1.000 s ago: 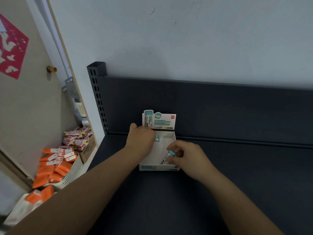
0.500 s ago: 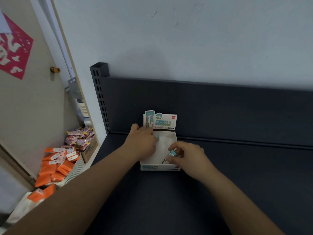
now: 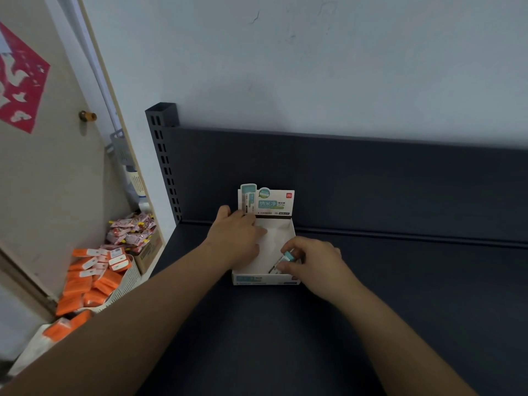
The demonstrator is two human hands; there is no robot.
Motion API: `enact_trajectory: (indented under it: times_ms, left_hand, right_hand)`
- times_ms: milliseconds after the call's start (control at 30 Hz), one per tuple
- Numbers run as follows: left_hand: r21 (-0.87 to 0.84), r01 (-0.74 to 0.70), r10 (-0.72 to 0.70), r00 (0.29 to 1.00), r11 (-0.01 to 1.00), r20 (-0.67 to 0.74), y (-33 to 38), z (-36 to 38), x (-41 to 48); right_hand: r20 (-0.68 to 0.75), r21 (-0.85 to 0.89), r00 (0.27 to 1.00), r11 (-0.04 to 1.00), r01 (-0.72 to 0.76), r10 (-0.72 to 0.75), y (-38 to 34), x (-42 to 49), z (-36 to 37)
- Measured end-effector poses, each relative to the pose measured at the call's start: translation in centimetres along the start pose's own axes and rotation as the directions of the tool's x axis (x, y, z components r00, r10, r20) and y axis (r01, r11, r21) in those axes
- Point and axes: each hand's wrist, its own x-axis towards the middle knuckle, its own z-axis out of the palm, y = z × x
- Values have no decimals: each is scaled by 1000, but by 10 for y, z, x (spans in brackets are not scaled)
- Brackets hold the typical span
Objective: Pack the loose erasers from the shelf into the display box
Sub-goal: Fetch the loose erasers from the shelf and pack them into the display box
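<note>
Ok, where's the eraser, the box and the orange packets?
eraser [image 3: 286,258], head view, its teal end.
display box [image 3: 265,279], head view, front wall.
orange packets [image 3: 78,287], head view, middle of the pile.

- A dark shelf [image 3: 400,281] of metal runs across in front of me, its low back panel upright.
- At its left end stands a slotted upright [image 3: 164,155].
- Above it is a pale wall [image 3: 314,67], finely cracked.
- Left of it stands a beige door [image 3: 57,167] with a red paper cutout [image 3: 20,78] and a small knob [image 3: 88,116].
- Down beside the shelf's left end, a white basket [image 3: 130,281] holds orange packets [image 3: 94,278]; behind it, a cardboard box [image 3: 150,248] holds pink packets [image 3: 131,230].
- The light is dim and even.
</note>
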Motion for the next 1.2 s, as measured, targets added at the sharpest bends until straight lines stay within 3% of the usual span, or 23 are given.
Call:
enact_trajectory:
  times_ms: [133,233,300,367,467,567,667,1000,1200]
  left_hand:
    - [-180,69,-93,987,981,-131,-9,1,-5]
    - [-222,122,-172,960,967,-221,-20,4,-12]
    - [-251,142,-200,954,957,-224,-24,5,-15]
    - [-267,138,-195,960,954,-199,-25,8,-16]
    - [-315,114,-176,969,942,-175,-24,14,-18]
    - [-389,125,-201,966,913,-161,-23,16,-18]
    - [-412,134,-213,965,901,-153,-23,17,-18]
    - [-359,85,-150,976,929,-158,-23,16,-12]
    - [-361,76,-127,985,929,-119,-25,14,-12]
  right_hand:
    - [15,85,1000,996,-3,1,1,3,-2]
    - [-65,212,998,977,10,4,0,13,-12]
    - [-118,205,993,979,21,3,-3,26,-14]
    - [-129,130,992,991,17,0,-7,40,-9]
    - [-122,-146,991,989,30,-49,-11,53,6]
    - [-165,-373,981,927,35,-104,-9,56,8]
    - [-121,-515,987,857,32,-109,-9,60,2]
    - [59,-658,956,709,254,-288,-14,68,7]
    - [68,-720,959,652,237,-274,-15,78,10]
